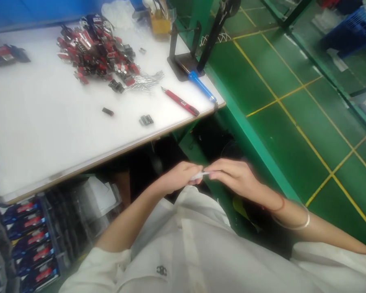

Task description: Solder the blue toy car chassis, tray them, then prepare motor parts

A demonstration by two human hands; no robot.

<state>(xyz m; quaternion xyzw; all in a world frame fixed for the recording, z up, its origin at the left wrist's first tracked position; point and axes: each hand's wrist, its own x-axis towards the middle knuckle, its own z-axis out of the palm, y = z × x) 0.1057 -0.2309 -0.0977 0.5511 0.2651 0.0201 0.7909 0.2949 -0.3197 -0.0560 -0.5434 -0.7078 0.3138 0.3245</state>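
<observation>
In front of my shirt, beyond the table's edge, my two hands meet over a thin white strip (199,175) whose kind I cannot make out. My left hand (181,178) is closed around one end of it. The fingertips of my right hand (236,176) pinch the other end. Most of the strip is hidden in the fingers. On the table near its front edge lie a small grey-black part (146,119), a short black piece (107,111) and a red pen-shaped cutter (180,101).
A blue-handled soldering iron (201,85) leans at a black stand (186,65). A heap of red and black parts (97,49) and thin silvery wires (144,82) cover the table's back. Trays of blue-and-red items (33,240) stand below left. A green frame (247,130) borders the table.
</observation>
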